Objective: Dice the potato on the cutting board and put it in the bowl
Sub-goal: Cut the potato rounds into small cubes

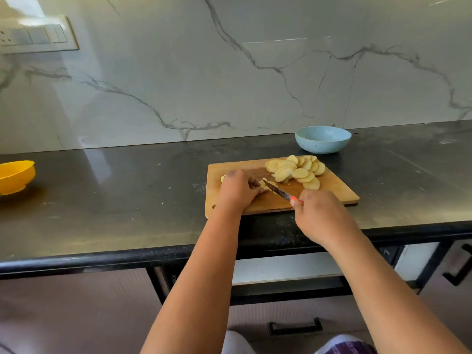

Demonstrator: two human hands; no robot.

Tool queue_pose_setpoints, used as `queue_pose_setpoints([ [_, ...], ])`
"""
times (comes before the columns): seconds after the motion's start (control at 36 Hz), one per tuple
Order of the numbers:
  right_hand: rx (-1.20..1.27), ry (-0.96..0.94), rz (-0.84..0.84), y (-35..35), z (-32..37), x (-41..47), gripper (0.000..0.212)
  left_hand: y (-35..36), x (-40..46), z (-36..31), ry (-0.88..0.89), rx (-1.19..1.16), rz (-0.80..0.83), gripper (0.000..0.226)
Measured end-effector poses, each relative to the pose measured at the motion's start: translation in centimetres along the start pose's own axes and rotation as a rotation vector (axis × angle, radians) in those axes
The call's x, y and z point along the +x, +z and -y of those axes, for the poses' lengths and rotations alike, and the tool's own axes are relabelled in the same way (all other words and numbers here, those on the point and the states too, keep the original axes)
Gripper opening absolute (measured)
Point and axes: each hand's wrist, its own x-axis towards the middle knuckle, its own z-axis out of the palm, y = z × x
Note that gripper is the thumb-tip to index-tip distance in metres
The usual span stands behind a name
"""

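A wooden cutting board (332, 191) lies on the black counter. A heap of round potato slices (297, 171) covers its far middle. My left hand (238, 189) curls over a few potato pieces (267, 185) near the board's left side, holding them down. My right hand (320, 215) grips a knife (278, 191) by its red handle, and the dark blade points left onto those pieces. A light blue bowl (323, 139) stands behind the board near the wall and looks empty.
A yellow bowl (15, 176) sits at the far left of the counter (115, 200). The marble wall rises behind, with a switch plate (38, 35) at upper left. Drawers with black handles (295, 327) are below the counter edge.
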Motion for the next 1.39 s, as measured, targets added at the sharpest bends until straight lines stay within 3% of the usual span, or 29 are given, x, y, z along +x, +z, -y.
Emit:
queue_pose_setpoints([
  [0.08,0.019,0.049,0.112,0.4,0.4,0.1,0.034,0.1,0.2,0.0,-0.002,0.025,0.012,0.023],
  [0.28,-0.051,0.154,0.376,0.3,2.3,1.7,0.020,0.3,0.2,-0.1,0.040,0.076,0.019,0.017],
  [0.44,-0.197,0.072,0.562,-2.1,5.0,4.7,0.027,0.1,0.2,-0.5,0.053,0.115,0.059,0.015],
  [0.69,-0.075,0.180,0.516,-0.9,1.8,1.2,0.014,0.3,0.1,-0.2,0.055,0.079,0.021,0.015],
  [0.81,-0.096,0.177,0.502,-2.3,0.0,-0.6,0.031,0.2,0.1,-0.1,0.056,0.067,0.012,0.017],
  [1.0,-0.030,0.081,0.377,-3.3,0.6,-0.1,0.033,0.2,-0.8,0.0,0.048,0.062,-0.028,0.027],
  [1.39,-0.066,0.174,0.488,-1.3,3.0,1.7,0.024,1.3,-1.3,0.6,0.033,0.144,-0.010,0.039],
])
